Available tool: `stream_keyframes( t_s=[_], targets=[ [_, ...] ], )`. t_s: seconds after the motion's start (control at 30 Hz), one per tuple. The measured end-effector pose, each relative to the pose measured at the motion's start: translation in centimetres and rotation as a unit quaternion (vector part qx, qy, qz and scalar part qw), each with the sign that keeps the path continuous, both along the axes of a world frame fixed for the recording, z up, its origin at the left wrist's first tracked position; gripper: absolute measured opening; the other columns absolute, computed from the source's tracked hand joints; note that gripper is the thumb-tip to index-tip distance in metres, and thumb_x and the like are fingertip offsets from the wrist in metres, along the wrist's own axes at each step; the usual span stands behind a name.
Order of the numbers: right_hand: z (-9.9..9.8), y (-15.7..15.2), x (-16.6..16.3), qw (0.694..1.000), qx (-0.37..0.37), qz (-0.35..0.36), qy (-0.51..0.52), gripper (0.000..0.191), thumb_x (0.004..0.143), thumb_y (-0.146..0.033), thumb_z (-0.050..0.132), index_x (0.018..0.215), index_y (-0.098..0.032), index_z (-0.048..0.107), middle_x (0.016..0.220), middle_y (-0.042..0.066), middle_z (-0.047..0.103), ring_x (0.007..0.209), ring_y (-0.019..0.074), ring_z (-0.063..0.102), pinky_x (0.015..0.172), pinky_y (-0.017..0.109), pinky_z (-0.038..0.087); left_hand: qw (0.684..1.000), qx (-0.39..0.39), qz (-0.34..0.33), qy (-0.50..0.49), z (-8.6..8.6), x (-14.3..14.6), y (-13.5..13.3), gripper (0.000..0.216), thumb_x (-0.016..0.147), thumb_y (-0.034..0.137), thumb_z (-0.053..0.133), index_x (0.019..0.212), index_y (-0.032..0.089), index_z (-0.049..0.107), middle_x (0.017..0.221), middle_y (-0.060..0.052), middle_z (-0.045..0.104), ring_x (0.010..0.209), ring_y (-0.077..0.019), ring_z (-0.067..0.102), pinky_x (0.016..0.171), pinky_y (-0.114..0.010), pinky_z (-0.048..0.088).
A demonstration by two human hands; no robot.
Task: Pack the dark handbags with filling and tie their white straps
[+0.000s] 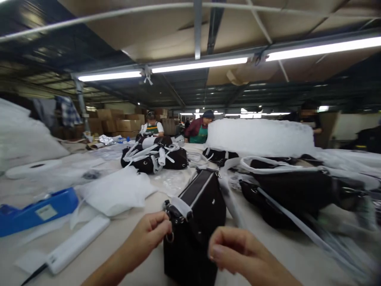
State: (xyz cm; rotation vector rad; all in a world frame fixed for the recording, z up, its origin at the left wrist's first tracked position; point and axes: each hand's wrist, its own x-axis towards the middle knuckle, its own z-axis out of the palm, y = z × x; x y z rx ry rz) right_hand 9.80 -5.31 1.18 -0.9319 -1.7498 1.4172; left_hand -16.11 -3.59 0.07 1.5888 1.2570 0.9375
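Note:
A black handbag (193, 234) stands upright on the table in front of me, with white wrapping on its strap end and metal rings at its near top edge. My left hand (153, 230) is closed in a pinch at the bag's left side, on the metal clasp (170, 235) there. My right hand (238, 252) is just off the bag's lower right side, its thumb and fingers curled together. Whatever those fingers may hold is too small to make out.
A blue tape dispenser (38, 210), a white power strip (77, 244) and white foam sheets (119, 190) lie at the left. Black bags with white-wrapped straps (291, 194) are piled right and behind. Co-workers (200, 129) stand across the table by a white stack (258, 135).

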Motion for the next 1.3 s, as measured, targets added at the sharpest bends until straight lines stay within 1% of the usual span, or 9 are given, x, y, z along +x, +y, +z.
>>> stream_keyframes(
  t_s=[0.07,0.17,0.33,0.57,0.8,0.9,1.07,1.2,1.3],
  targets=[
    [0.3,1.1,-4.6,1.0,0.014,0.016,0.011,0.025,0.078,-0.041,0.065,0.071,-0.017,0.063,0.063,-0.001,0.056,0.06,0.012,0.048,0.057,0.023,0.038,1.0,0.014,-0.002,-0.014,-0.4,0.4,0.0,0.041,0.081,0.056,0.056,0.07,0.017,0.055,0.052,0.008,0.037,0.046,-0.0072,0.026,0.044,-0.023,0.018],
    [-0.7,2.4,-7.8,0.999,0.038,-0.025,-0.012,0.024,0.077,-0.037,0.059,0.068,-0.015,0.061,0.06,-0.001,0.053,0.057,0.0113,0.046,0.054,0.023,0.035,0.999,0.017,-0.011,-0.036,-0.9,0.3,-0.1,0.039,0.082,0.055,0.057,0.072,0.017,0.054,0.051,0.01,0.034,0.044,-0.0068,0.024,0.042,-0.022,0.016],
    [-3.1,3.3,-9.3,0.99,0.098,-0.086,-0.064,0.032,0.083,-0.041,0.053,0.064,-0.016,0.06,0.059,0.0,0.054,0.058,0.0129,0.047,0.054,0.025,0.033,0.997,-0.003,-0.026,-0.071,-0.8,-0.2,-0.1,0.037,0.081,0.054,0.057,0.071,0.019,0.05,0.047,0.012,0.029,0.042,-0.0062,0.02,0.041,-0.022,0.013],
    [-4.1,3.5,-10.8,0.987,0.092,-0.115,-0.071,0.038,0.083,-0.048,0.048,0.062,-0.018,0.055,0.057,0.0,0.051,0.057,0.014,0.046,0.053,0.027,0.031,0.997,-0.003,-0.028,-0.071,-1.0,-0.3,-0.1,0.041,0.082,0.058,0.054,0.071,0.02,0.046,0.051,0.011,0.028,0.046,-0.0072,0.02,0.043,-0.023,0.014],
    [-4.3,3.2,-11.1,0.984,0.084,-0.14,-0.071,0.039,0.079,-0.05,0.05,0.057,-0.018,0.055,0.057,0.002,0.056,0.058,0.0162,0.05,0.055,0.029,0.034,0.982,0.137,0.014,0.132,0.3,-0.1,-1.1,0.037,0.092,0.047,0.044,0.069,0.018,0.049,0.068,0.001,0.051,0.066,-0.0136,0.044,0.061,-0.025,0.032],
    [-5.0,3.5,-11.0,0.991,0.056,-0.114,-0.028,0.035,0.077,-0.046,0.054,0.059,-0.016,0.06,0.061,0.004,0.062,0.06,0.0161,0.052,0.057,0.028,0.035,0.971,0.137,0.028,0.192,1.0,-0.2,-1.0,0.037,0.093,0.043,0.038,0.065,0.019,0.045,0.066,0.002,0.051,0.065,-0.0144,0.045,0.062,-0.027,0.032],
    [-6.9,3.6,-11.5,0.997,-0.023,-0.057,0.044,0.022,0.077,-0.037,0.06,0.087,-0.017,0.057,0.063,0.001,0.067,0.05,0.0115,0.045,0.05,0.024,0.031,0.958,0.096,0.025,0.268,2.8,-0.4,-0.6,0.031,0.087,0.034,0.038,0.06,0.02,0.04,0.062,0.004,0.047,0.062,-0.013,0.043,0.059,-0.026,0.029],
    [-7.4,2.8,-12.5,0.986,0.087,-0.143,-0.004,0.015,0.082,-0.033,0.058,0.082,-0.022,0.048,0.057,-0.001,0.065,0.051,0.0151,0.056,0.051,0.025,0.032,0.956,0.008,0.012,0.294,4.0,-0.6,-0.3,0.022,0.076,0.03,0.042,0.057,0.019,0.046,0.057,0.003,0.047,0.058,-0.0131,0.043,0.054,-0.026,0.028],
    [-7.2,2.6,-13.1,0.956,0.211,-0.187,-0.074,0.013,0.088,-0.032,0.054,0.082,-0.023,0.047,0.062,0.001,0.067,0.054,0.0195,0.064,0.052,0.028,0.032,0.959,-0.045,-0.008,0.281,4.2,-0.7,0.2,0.021,0.071,0.032,0.041,0.057,0.019,0.05,0.051,0.003,0.045,0.05,-0.0127,0.041,0.047,-0.025,0.027]
  ],
)
